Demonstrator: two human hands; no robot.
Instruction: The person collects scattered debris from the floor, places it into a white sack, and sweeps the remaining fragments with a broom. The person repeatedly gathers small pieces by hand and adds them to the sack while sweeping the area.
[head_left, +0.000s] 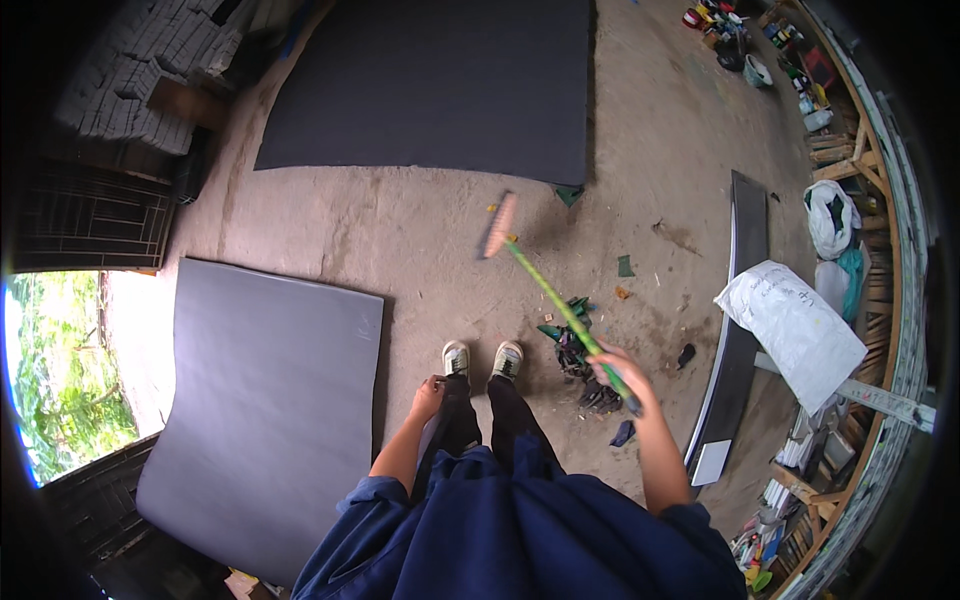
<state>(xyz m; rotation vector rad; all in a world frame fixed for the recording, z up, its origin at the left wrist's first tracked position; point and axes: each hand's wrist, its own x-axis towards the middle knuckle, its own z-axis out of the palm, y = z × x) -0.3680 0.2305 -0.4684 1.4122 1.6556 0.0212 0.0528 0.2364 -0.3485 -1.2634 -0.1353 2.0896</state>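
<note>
- Dark handwriting runs across the white sack [793, 335] right of the broom [548, 289]; faint pale marks show on the grey sheet [270, 390] left of it.
- The right hand [625, 373] is closed around the broom's green handle, near its end.
- The left hand [428, 398], well apart from the right, hangs left of the broom, fingers bent; I cannot tell whether it is closed or holds anything.
- The broom's pinkish head is blurred; whether it touches the stained floor [680, 130] cannot be told.
- Dark scraps [572, 362] lie beside the broom's handle; the shoes [456, 357] stand left of it.
- A black sheet [430, 85] lies beyond the broom's head.
- A bright opening [65, 370] shows well left of the broom.
</note>
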